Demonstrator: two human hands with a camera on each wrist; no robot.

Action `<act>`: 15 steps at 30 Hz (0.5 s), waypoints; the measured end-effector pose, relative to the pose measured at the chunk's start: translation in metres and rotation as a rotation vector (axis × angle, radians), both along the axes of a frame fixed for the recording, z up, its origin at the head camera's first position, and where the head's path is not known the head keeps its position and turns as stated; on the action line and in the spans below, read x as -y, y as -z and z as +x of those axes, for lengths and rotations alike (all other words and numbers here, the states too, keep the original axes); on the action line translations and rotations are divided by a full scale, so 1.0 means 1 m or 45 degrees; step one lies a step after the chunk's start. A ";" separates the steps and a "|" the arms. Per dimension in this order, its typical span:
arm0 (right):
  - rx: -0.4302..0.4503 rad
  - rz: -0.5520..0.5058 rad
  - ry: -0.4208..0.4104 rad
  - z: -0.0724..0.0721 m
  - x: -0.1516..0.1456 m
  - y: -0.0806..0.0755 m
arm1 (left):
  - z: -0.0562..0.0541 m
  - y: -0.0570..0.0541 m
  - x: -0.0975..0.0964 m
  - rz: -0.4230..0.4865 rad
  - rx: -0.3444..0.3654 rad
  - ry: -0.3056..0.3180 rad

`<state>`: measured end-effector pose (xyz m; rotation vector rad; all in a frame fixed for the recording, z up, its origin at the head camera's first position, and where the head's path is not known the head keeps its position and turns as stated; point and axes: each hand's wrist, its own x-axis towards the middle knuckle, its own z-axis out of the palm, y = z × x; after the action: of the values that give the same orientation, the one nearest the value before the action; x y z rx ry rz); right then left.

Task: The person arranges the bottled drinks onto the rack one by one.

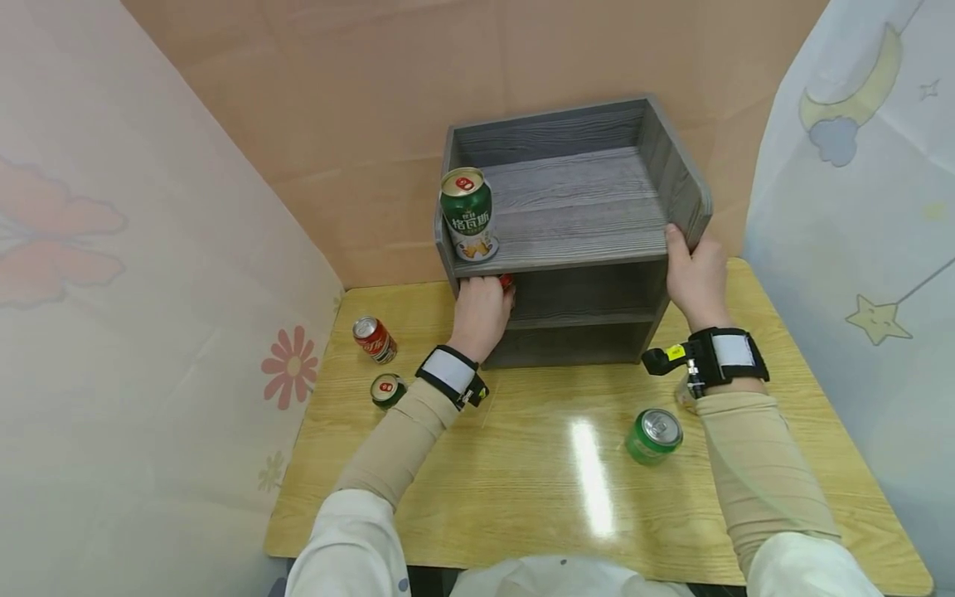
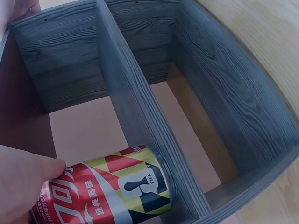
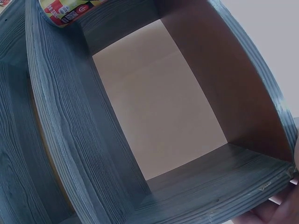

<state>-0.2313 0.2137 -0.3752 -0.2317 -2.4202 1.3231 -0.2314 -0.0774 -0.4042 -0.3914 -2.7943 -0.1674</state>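
A grey wood-grain shelf unit [image 1: 574, 186] stands at the back of the table. My left hand [image 1: 481, 315] reaches into its middle compartment at the left end and grips a red Coca-Cola can [image 2: 117, 189]. In the left wrist view the can is upright relative to the shelf board [image 2: 140, 107], its base right at that board. My right hand [image 1: 699, 278] grips the unit's right side panel, thumb on the front edge. On the top level, at the left, stands a green drink can [image 1: 468, 217] with a gold lid.
Left on the wooden table [image 1: 522, 497] stand another red can [image 1: 375, 340] and a dark green can [image 1: 388, 390]. A lighter green can [image 1: 653, 437] stands at the right, with a pale can [image 1: 685, 394] partly hidden by my right wrist. Hung cloths [image 1: 358, 108] surround the table.
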 end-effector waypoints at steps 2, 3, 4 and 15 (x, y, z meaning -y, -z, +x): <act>-0.007 0.005 0.007 0.000 0.000 0.000 | 0.000 0.000 -0.001 -0.005 0.002 0.000; -0.008 0.008 0.008 0.000 0.001 0.000 | 0.000 0.000 -0.001 -0.008 0.005 0.000; -0.011 0.012 0.011 0.000 0.001 0.000 | 0.000 0.000 -0.002 -0.012 0.007 -0.001; -0.024 -0.008 -0.008 -0.001 -0.001 0.001 | 0.000 -0.005 -0.002 -0.137 0.031 0.021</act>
<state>-0.2325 0.2152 -0.3759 -0.2122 -2.4038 1.3297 -0.2317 -0.0758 -0.3996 -0.4413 -2.8329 -0.0259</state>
